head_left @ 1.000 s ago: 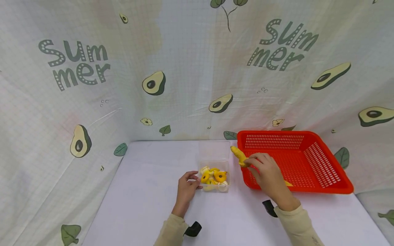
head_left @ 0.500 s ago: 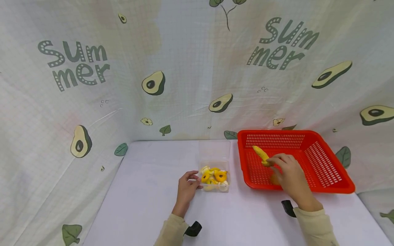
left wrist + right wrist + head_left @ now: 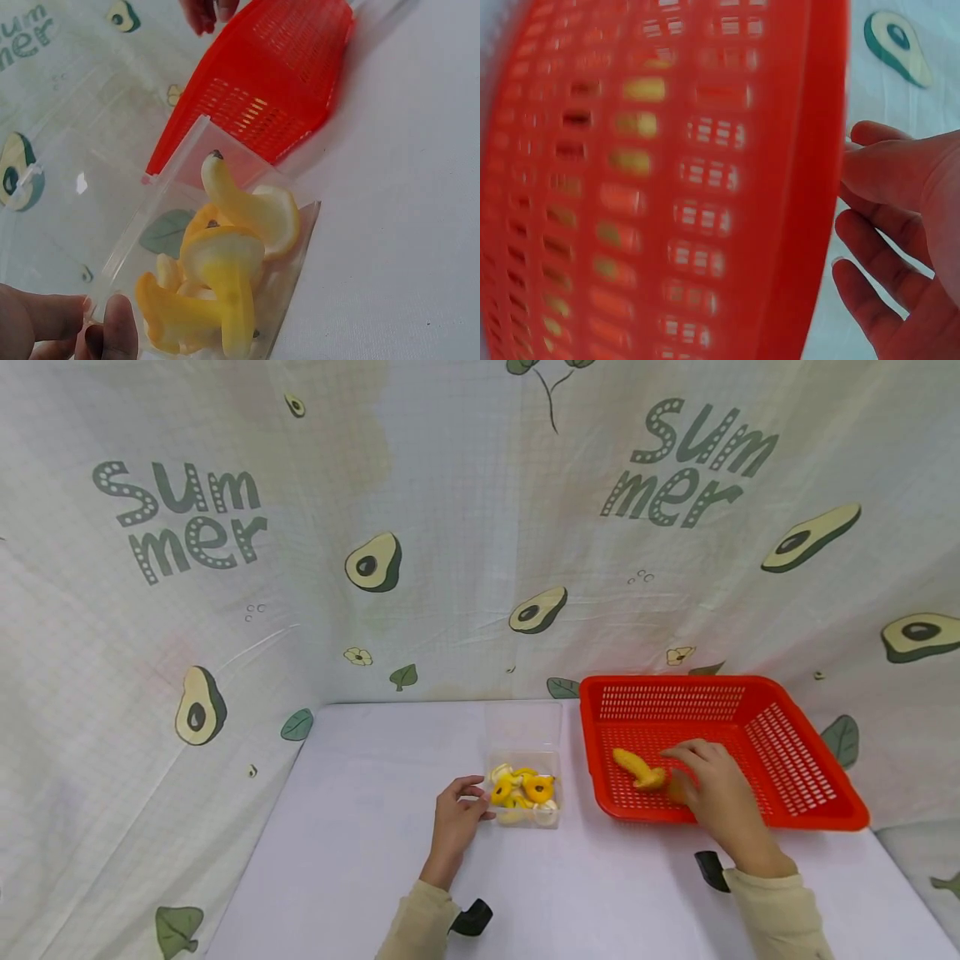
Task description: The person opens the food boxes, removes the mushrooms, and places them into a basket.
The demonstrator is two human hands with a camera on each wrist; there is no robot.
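Inside the red basket (image 3: 675, 683), toward its left end, a yellow piece (image 3: 638, 767) appears to lie on the floor, just left of the right hand's fingertips. Its long axis slants from far left to near right, the tapering end pointing away and the knobbed end facing the right hand (image 3: 712, 783), much the nearer of the two. That hand's thumb and fingers stand apart with nothing between them; an orange piece (image 3: 677, 788) lies partly hidden beneath. Well to the left on the worktop (image 3: 375, 760), the left hand (image 3: 456, 814) touches the left side of the clear box (image 3: 542, 760), which holds more pieces; whether it pinches the wall or merely rests there, I cannot tell.
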